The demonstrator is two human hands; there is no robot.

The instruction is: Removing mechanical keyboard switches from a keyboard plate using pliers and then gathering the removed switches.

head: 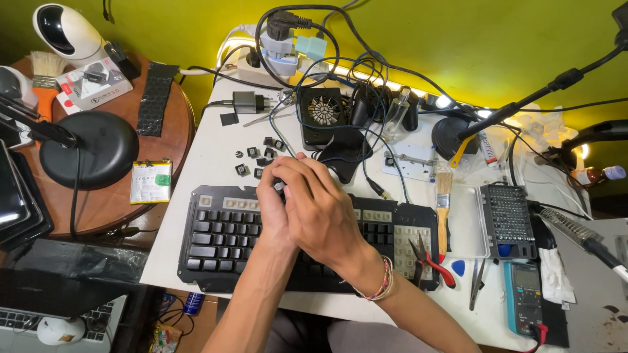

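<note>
On the white table (196, 150) lies a black keyboard (222, 242), many keycaps gone from its top row and right side; it looks mid-way through having caps pulled, and the next move likely calls for a careful lift at the upper row. Over the keyboard's top edge the right hand (320, 209) overlaps the left hand (275, 202), both curled together on something small and dark; what exactly they clamp I cannot tell. Right of the keyboard lie red-handled pliers (432, 258) and a brush (444, 202); just above it sit loose keycaps (252, 151); tangled cables (353, 124) crowd the space behind it.
</note>
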